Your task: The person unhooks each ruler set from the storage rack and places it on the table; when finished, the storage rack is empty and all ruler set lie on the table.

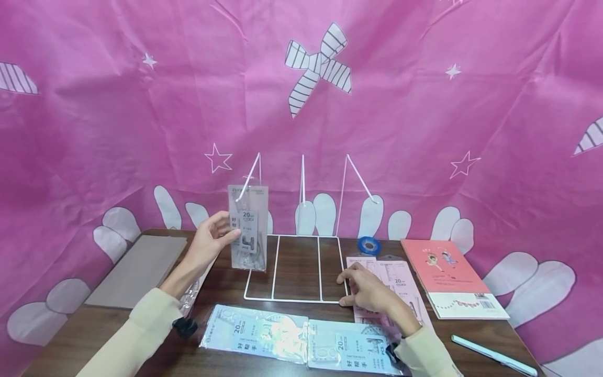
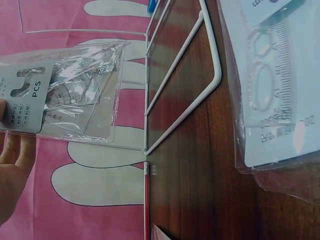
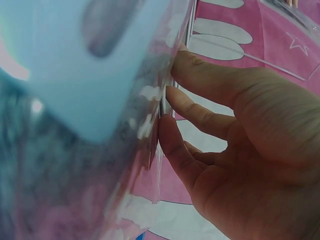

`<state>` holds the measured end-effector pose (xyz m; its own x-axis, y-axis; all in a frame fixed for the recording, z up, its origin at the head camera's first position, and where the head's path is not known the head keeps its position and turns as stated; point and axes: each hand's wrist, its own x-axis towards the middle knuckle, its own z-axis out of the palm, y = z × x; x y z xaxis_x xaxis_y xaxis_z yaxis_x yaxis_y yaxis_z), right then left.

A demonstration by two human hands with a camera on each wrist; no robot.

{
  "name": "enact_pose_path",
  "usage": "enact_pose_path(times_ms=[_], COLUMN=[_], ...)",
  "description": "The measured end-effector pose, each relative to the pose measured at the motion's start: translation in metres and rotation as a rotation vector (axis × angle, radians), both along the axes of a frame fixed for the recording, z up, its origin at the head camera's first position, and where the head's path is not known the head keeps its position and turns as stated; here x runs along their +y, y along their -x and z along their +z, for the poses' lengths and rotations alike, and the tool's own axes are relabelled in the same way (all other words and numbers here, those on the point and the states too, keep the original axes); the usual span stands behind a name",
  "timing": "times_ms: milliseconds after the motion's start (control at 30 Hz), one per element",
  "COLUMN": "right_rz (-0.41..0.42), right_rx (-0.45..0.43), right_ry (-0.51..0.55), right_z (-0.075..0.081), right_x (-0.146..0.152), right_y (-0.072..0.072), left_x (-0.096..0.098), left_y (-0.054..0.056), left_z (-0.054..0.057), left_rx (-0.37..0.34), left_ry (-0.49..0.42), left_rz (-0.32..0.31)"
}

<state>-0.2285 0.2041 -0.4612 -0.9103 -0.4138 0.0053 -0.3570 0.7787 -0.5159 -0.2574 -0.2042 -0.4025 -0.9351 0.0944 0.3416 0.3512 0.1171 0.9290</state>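
Observation:
My left hand (image 1: 214, 235) pinches a clear packet of rulers with a grey card (image 1: 248, 230), thumb on its front and fingers at its left edge. The packet stands upright at the left hook of a white wire rack (image 1: 297, 300); whether the hook passes through its hole I cannot tell. In the left wrist view, a protractor (image 2: 62, 95) shows through the plastic. My right hand (image 1: 372, 293) is at the right side of the rack's base, fingers loosely bent and apart, fingertips low by the bar. Pink ruler packets (image 1: 400, 285) lie beneath and beside it.
Two blue ruler packets (image 1: 256, 332) lie along the front of the table. A blue tape roll (image 1: 369, 245) sits behind the pink packets. To the right are a red-and-white book (image 1: 445, 267) and a pale pen (image 1: 494, 355); a grey-brown board (image 1: 136, 269) lies left.

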Motion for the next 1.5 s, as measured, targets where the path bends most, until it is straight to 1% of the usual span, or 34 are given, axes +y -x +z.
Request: enact_pose_path(times_ms=[133, 467, 767, 1167, 1367, 1500], right_rz=[0.003, -0.012, -0.019, -0.001, 0.001, 0.017], right_rx=[0.005, -0.013, -0.028, -0.015, -0.007, 0.008], right_ry=[0.002, 0.000, 0.005, 0.010, 0.006, 0.005], right_z=[0.000, 0.001, 0.001, 0.002, 0.002, 0.002], right_x=[0.000, -0.001, -0.001, 0.000, 0.000, 0.001], right_y=[0.001, -0.001, -0.002, -0.003, -0.003, -0.002], left_x=[-0.002, -0.007, -0.008, -0.009, -0.011, -0.011], left_y=[-0.006, -0.020, -0.031, -0.053, -0.061, -0.065], left_z=[0.001, 0.001, 0.000, 0.001, 0.000, 0.001], left_rx=[-0.014, 0.004, 0.028, 0.020, 0.038, 0.057], left_ry=[0.019, 0.025, -0.001, -0.008, -0.017, -0.029], left_rz=[0.011, -0.033, -0.085, -0.116, -0.135, -0.142])
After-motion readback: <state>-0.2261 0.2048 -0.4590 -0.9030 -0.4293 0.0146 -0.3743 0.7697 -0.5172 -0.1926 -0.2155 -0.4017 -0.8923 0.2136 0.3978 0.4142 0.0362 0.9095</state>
